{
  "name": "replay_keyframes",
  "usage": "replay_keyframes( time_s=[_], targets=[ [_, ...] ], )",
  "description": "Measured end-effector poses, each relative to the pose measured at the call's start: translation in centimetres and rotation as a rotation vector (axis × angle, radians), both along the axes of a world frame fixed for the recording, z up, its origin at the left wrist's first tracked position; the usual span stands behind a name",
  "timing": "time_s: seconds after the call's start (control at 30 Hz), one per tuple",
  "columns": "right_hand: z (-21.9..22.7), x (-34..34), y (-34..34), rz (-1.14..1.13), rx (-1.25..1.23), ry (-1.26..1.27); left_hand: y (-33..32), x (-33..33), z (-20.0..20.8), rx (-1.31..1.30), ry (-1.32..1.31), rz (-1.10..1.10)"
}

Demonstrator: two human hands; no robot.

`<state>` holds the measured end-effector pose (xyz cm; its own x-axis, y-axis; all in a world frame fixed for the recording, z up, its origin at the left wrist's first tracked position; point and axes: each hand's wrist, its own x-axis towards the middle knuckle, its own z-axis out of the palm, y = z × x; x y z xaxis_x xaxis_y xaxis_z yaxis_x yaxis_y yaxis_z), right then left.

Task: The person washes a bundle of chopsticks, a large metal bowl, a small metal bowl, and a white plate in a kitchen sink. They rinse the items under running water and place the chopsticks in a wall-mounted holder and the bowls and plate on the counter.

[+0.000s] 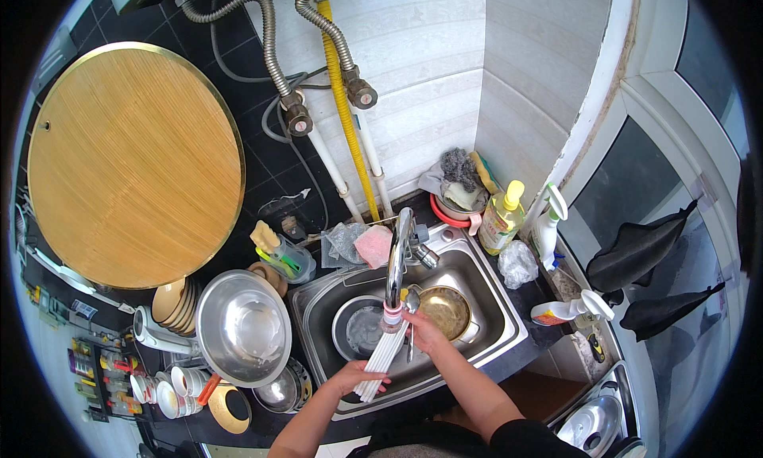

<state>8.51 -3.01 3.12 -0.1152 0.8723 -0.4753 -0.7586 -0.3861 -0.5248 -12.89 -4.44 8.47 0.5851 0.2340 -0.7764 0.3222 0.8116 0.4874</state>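
Beneath the tap, a bundle of white chopsticks slants over the near side of the steel sink. My left hand is closed around the bundle's lower part. At its upper end is my right hand, fingers closed on the chopsticks and a metal spoon. The spoon's bowl sticks up above the fingers and its handle runs down beside the bundle. Behind the hands, a steel bowl with cloudy water sits at the sink's left. A golden-toned metal pan sits at its right.
Left of the sink stand a large steel basin, a pot, stacked bowls and a big round wooden board. A dish soap bottle, spray bottles and a red basin with scrubbers crowd the right corner.
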Motion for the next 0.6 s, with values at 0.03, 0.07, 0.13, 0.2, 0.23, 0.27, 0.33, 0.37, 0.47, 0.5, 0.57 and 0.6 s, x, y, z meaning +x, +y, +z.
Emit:
replay_keyframes(
  time_s=[0.03,0.07,0.13,0.2,0.23,0.27,0.33,0.37,0.47,0.5,0.57,0.6],
  targets=[
    [0.2,-0.1,-0.1,-0.007,0.010,0.058,0.0,0.1,0.0,-0.002,-0.004,-0.006],
    [0.6,-0.3,-0.4,0.013,0.026,0.094,-0.1,0.3,0.0,-0.005,-0.008,-0.012],
    [1.1,-0.6,-0.6,0.065,-0.010,0.072,-0.2,0.5,-0.1,-0.001,-0.021,-0.029],
    [1.5,-0.7,-0.7,0.104,-0.048,-0.002,-0.3,0.6,-0.3,0.013,-0.038,-0.051],
    [1.2,-0.7,-0.6,0.096,-0.026,-0.056,-0.4,0.7,-0.4,0.018,-0.035,-0.040],
    [0.6,-0.8,-0.3,0.088,-0.004,-0.109,-0.4,0.9,-0.4,0.022,-0.032,-0.028],
    [0.8,-0.9,-0.1,0.076,0.013,-0.197,-0.3,1.1,-0.4,0.041,-0.018,-0.016],
    [1.8,-0.9,0.1,0.072,0.008,-0.231,-0.1,1.2,-0.4,0.056,-0.008,-0.015],
    [2.1,-0.8,0.5,0.090,-0.019,-0.208,0.0,1.5,-0.6,0.078,-0.001,-0.007],
    [1.8,-0.8,0.7,0.100,-0.031,-0.180,0.0,1.6,-0.7,0.082,-0.002,-0.003],
    [-0.5,-1.1,0.9,0.020,0.010,-0.091,0.2,1.8,-0.5,0.077,-0.026,-0.031],
    [-1.9,-1.3,0.8,-0.022,0.030,-0.047,0.3,1.8,-0.4,0.074,-0.039,-0.047]
  ],
)
